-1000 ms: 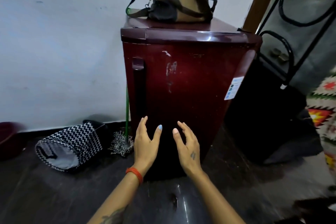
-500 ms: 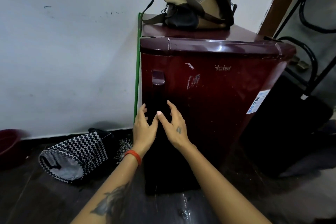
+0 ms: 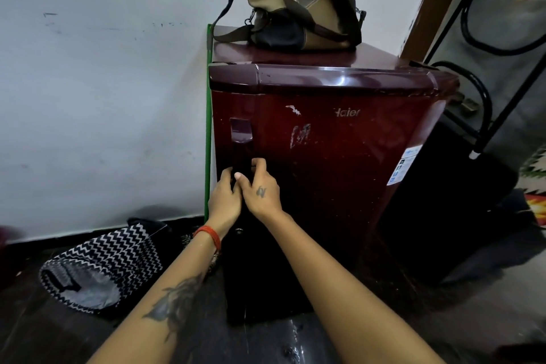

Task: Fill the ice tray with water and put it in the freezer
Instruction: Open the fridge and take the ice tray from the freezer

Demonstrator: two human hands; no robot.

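Note:
A small dark red fridge (image 3: pixel 339 162) stands on the floor against a white wall, its door closed. A vertical door handle (image 3: pixel 240 145) runs down the door's left side. My left hand (image 3: pixel 224 196) and my right hand (image 3: pixel 261 188) are both wrapped around the lower part of that handle, side by side and touching. No ice tray is in view.
A tan backpack (image 3: pixel 298 6) sits on top of the fridge. A black-and-white zigzag bag (image 3: pixel 100 266) lies on the dark floor to the left. A green pole (image 3: pixel 209 115) leans between wall and fridge. A black metal frame (image 3: pixel 484 91) stands on the right.
Both hands rose from open in front of the door's lower part to the handle and closed around it. The view moved closer to the fridge.

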